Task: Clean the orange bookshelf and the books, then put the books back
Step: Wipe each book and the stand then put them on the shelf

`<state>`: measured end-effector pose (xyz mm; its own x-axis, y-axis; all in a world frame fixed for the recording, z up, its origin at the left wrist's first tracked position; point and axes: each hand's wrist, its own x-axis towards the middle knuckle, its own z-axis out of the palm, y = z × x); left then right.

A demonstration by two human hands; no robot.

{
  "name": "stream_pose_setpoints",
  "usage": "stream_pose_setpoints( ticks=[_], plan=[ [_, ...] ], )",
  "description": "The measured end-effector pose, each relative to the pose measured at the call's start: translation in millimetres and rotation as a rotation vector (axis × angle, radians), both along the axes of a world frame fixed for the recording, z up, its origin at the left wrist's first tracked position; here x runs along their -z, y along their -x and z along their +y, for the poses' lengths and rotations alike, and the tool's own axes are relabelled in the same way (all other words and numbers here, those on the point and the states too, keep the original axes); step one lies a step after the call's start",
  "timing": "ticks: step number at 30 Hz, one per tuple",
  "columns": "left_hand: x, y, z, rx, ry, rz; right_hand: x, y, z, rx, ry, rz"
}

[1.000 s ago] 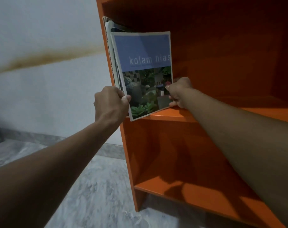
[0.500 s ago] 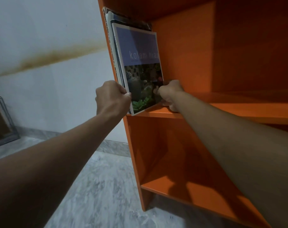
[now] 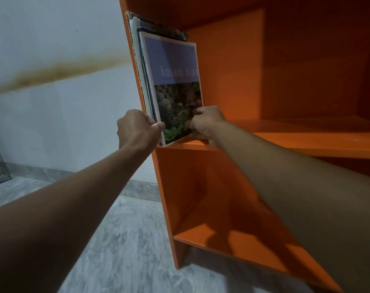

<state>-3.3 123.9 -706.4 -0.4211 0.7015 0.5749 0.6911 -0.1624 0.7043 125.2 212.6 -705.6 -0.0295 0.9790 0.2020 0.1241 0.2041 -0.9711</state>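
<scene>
A glossy orange wooden bookshelf [image 3: 239, 85] stands on a grey marbled floor [image 3: 124, 246] against a white wall [image 3: 53, 115] marked by a brown stain. Between the hands, a thin purple-covered book reading "kolam hias" [image 3: 173, 81] stands on the shelf board with other thin books behind it. The left hand [image 3: 137, 130] grips its spine edge; the right hand [image 3: 205, 123] pinches its lower corner. The shelf's right side is cut off.

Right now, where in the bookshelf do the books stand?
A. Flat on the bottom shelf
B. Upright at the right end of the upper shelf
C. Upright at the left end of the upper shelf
C: the books stand upright against the left wall of the bookshelf, on its upper shelf, with both hands on them.
</scene>
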Motion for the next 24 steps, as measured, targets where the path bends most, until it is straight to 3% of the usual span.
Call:
stream_pose_setpoints(
  ticks=[9,15,20,24],
  plan=[
    [6.2,-5.0,-14.8,0.060,0.033,-0.003,-4.1,-10.5,-34.7,-0.012,0.016,-0.055],
    [23.6,-6.2,-29.4,0.143,0.084,-0.019,6.0,-14.7,-76.3,0.131,-0.032,-0.126],
    [68.6,-15.1,-40.8,0.256,0.233,-0.026,50.1,-30.1,-129.5,0.224,0.057,-0.350],
    [138.5,-44.3,-56.6,0.416,0.464,-0.013,116.0,-57.7,-174.8,0.288,0.215,-0.615]
  ],
)
